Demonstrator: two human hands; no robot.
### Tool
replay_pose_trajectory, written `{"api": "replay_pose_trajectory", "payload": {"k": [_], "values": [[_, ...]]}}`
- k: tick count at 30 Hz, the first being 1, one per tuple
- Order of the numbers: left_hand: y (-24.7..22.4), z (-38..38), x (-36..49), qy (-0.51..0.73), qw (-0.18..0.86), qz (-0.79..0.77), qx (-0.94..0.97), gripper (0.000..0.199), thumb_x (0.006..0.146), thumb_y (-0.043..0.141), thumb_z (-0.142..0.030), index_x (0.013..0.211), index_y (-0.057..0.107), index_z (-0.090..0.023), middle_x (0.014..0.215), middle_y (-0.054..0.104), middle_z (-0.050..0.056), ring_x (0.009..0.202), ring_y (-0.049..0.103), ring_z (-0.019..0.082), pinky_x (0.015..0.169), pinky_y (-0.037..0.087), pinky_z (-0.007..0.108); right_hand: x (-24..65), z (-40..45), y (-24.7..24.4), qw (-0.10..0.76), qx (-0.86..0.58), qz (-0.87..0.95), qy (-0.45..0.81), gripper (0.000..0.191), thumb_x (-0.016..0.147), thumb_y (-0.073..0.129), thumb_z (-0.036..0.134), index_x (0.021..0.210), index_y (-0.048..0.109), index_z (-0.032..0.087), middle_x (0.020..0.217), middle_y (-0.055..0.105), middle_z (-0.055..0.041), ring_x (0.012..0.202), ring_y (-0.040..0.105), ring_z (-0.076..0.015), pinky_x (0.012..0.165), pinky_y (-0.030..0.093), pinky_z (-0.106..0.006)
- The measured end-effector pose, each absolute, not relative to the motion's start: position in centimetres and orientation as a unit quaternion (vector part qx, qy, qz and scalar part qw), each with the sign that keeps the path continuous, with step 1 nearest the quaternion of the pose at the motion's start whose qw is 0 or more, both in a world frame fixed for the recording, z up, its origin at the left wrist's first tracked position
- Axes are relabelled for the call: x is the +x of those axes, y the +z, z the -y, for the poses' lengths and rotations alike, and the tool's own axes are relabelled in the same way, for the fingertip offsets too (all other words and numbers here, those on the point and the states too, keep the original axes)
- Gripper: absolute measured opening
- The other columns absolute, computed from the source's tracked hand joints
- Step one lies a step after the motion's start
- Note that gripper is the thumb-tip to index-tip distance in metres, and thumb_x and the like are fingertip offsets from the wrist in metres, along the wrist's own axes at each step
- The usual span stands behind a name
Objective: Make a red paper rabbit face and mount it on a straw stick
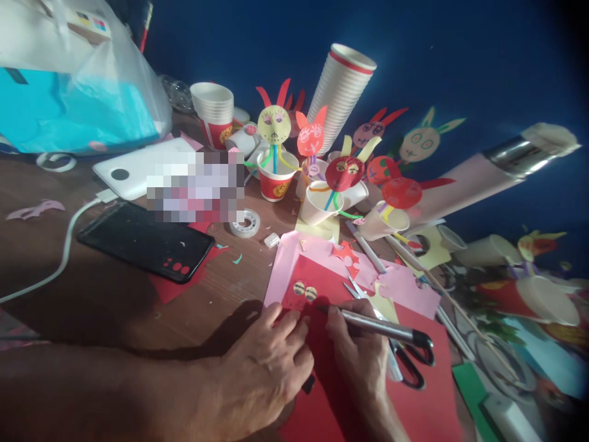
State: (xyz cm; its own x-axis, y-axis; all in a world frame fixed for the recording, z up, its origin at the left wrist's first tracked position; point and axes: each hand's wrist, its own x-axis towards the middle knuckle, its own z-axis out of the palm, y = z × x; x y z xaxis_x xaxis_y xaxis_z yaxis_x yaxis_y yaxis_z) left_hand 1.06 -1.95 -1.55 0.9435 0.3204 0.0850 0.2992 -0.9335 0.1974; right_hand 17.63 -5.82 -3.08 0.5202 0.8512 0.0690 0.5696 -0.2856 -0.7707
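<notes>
Left hand: fingers are bent, a little spread over the red paper; if they hold the small dark thing below, I cannot tell
Right hand: fingers pinch the pen, pointing toward 10 o'clock
Eyes: two pale circles, at 11 o'clock from the pen tip
Scissors: at 4 o'clock from the right hand

A pixelated patch hides part of the white device and whatever lies beside it. Right grip and pen cover the scissors' middle; a dark object juts from under the left grip — too hidden to name. The bottom edge cuts the red sheet; far-right cups blur.
</notes>
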Motion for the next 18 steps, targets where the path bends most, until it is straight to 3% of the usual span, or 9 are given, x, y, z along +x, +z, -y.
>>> {"api": "replay_pose_trajectory", "payload": {"k": [3, 9, 13, 18], "values": [[-1.6, 2.0, 1.0, 0.062, 0.088, -0.157, 0.982, 0.024, 0.085, 0.042, -0.029, 0.099, 0.055, -0.014, 0.114, 0.056, 0.013, 0.108, 0.046, 0.028, 0.092, 0.022, 0.048, 17.5, 5.8, -2.9, 0.419, -0.781, 0.420, 0.193, 0.018, 0.076, 0.057, 0.029, 0.064, 0.048, 0.019, 0.049, 0.050, 0.0050, 0.044, 0.048, -0.0104, 0.043, 0.039, -0.020], [-1.9, 2.1, 0.8, 0.066, 0.077, -0.148, 0.984, 0.025, 0.085, 0.041, -0.029, 0.099, 0.054, -0.014, 0.117, 0.054, 0.014, 0.111, 0.045, 0.029, 0.092, 0.021, 0.047, 17.9, 6.0, -2.6, 0.579, -0.699, 0.385, 0.169, 0.011, 0.078, 0.057, 0.026, 0.081, 0.050, 0.018, 0.058, 0.056, 0.0038, 0.048, 0.054, -0.0112, 0.050, 0.044, -0.024], [-2.3, 2.4, 0.5, 0.068, 0.061, -0.147, 0.985, 0.027, 0.084, 0.042, -0.026, 0.103, 0.053, -0.011, 0.124, 0.049, 0.017, 0.115, 0.042, 0.031, 0.096, 0.017, 0.047, 18.2, 6.3, -1.7, 0.596, -0.669, 0.440, 0.061, 0.019, 0.075, 0.060, 0.021, 0.091, 0.050, 0.017, 0.077, 0.061, -0.0031, 0.068, 0.062, -0.0184, 0.063, 0.048, -0.034], [-2.1, 2.6, 0.1, 0.071, 0.060, -0.146, 0.985, 0.026, 0.085, 0.040, -0.024, 0.106, 0.052, -0.013, 0.125, 0.049, 0.015, 0.119, 0.039, 0.030, 0.097, 0.018, 0.046, 17.2, 6.2, -0.4, 0.589, -0.656, 0.471, 0.031, 0.015, 0.075, 0.058, 0.018, 0.089, 0.051, 0.016, 0.074, 0.061, -0.0044, 0.068, 0.061, -0.0190, 0.061, 0.048, -0.034]]}}
